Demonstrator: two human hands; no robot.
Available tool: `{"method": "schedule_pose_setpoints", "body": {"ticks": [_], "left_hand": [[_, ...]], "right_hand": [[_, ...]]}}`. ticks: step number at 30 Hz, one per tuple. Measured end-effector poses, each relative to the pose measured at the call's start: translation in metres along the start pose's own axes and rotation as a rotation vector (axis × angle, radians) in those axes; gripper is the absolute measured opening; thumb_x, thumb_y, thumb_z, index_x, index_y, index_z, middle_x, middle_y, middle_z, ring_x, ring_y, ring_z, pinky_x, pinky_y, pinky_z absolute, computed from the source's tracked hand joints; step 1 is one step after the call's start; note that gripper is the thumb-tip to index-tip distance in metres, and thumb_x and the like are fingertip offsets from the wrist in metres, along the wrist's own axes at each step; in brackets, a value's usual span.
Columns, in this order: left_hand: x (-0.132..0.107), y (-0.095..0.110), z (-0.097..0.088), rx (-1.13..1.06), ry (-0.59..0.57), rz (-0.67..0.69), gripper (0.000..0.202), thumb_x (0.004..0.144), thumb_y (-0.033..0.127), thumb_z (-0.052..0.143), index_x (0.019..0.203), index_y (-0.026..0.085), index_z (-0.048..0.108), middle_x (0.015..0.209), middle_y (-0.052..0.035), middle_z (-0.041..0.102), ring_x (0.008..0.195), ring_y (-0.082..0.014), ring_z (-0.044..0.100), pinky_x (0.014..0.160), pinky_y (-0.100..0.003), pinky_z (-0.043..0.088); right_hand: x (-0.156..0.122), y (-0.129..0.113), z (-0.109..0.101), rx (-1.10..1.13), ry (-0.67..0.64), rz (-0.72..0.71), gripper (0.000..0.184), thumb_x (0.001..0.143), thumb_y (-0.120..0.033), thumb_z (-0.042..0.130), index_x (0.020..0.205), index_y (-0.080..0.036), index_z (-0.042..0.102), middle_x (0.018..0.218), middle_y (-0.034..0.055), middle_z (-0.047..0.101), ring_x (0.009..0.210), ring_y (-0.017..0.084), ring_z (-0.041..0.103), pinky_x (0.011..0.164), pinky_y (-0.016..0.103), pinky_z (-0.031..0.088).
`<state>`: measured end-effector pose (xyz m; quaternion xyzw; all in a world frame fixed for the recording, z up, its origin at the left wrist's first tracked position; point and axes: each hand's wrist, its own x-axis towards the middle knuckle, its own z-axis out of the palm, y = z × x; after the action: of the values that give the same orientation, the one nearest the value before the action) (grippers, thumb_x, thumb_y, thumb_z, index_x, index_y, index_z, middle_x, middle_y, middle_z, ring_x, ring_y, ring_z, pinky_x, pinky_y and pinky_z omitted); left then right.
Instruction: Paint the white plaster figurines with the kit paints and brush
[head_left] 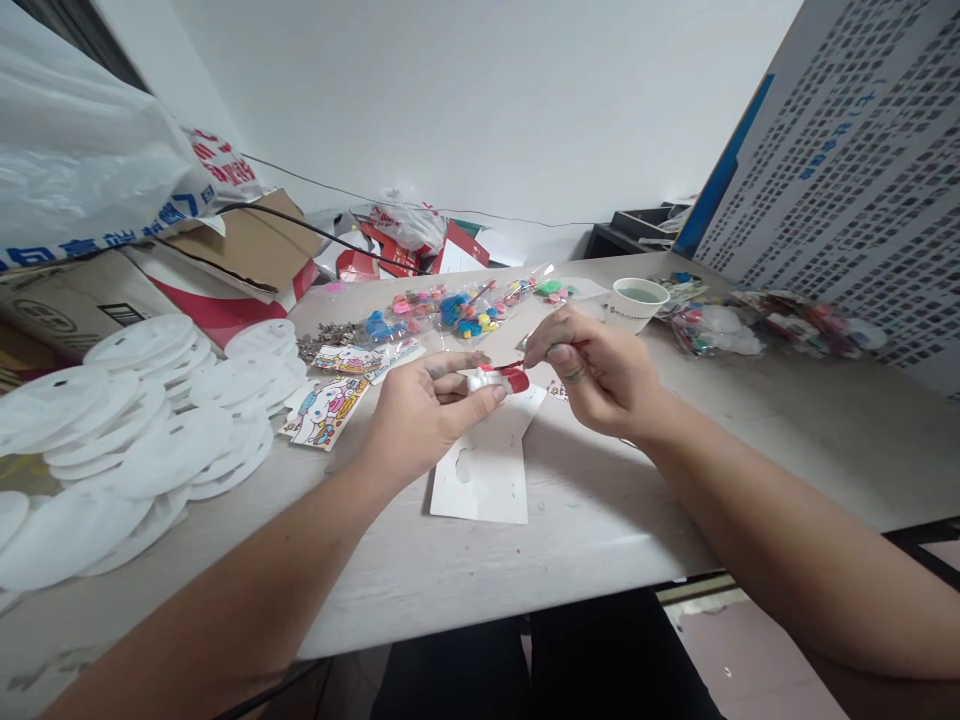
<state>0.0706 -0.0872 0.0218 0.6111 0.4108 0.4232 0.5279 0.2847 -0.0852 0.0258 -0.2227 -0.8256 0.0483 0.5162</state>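
Observation:
My left hand [427, 405] is closed round a small white and red figure [496, 379], held just above the table. My right hand [592, 370] pinches a thin red-handled tool [517, 364] whose tip touches the figure. Under both hands lies a white card [487, 465] with a cut-out hole. Cartoon sticker cards [330, 408] lie just left of my left hand.
Piles of white round discs [142, 420] cover the table's left side. Bags of coloured beads [457, 308] and a white cup of greenish liquid [636, 300] sit behind my hands. Cardboard boxes [240, 250], a plastic bag and a leaning printed board [847, 170] ring the table [750, 440].

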Motion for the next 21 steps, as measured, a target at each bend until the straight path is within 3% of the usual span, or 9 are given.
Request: {"method": "schedule_pose_setpoints", "body": {"ticks": [12, 18, 21], "left_hand": [[0.0007, -0.0014, 0.0001, 0.015, -0.004, -0.002, 0.049, 0.069, 0.041, 0.084, 0.11, 0.018, 0.068, 0.093, -0.0083, 0.079, 0.086, -0.0219, 0.074, 0.078, -0.034, 0.057], [-0.0019, -0.002, 0.0031, 0.192, 0.064, 0.096, 0.055, 0.07, 0.043, 0.083, 0.116, 0.02, 0.066, 0.076, -0.0033, 0.076, 0.069, -0.0169, 0.069, 0.069, -0.029, 0.053], [-0.0022, -0.0016, 0.0026, 0.228, 0.075, 0.106, 0.055, 0.071, 0.045, 0.081, 0.117, 0.02, 0.065, 0.077, -0.004, 0.076, 0.069, -0.0169, 0.069, 0.069, -0.028, 0.053]], "right_hand": [[0.0017, -0.0029, -0.0011, -0.026, 0.015, -0.017, 0.018, 0.099, -0.019, 0.044, 0.099, -0.021, 0.062, 0.086, 0.0081, 0.068, 0.08, 0.018, 0.063, 0.074, 0.037, 0.051], [0.0018, -0.004, 0.0021, -0.028, -0.046, -0.023, 0.016, 0.099, -0.021, 0.046, 0.1, -0.021, 0.062, 0.086, 0.0071, 0.068, 0.082, 0.019, 0.063, 0.075, 0.037, 0.051], [0.0022, -0.0035, 0.0014, -0.028, -0.048, -0.021, 0.016, 0.098, -0.019, 0.046, 0.1, -0.021, 0.062, 0.087, 0.007, 0.068, 0.084, 0.019, 0.063, 0.077, 0.037, 0.051]]}}
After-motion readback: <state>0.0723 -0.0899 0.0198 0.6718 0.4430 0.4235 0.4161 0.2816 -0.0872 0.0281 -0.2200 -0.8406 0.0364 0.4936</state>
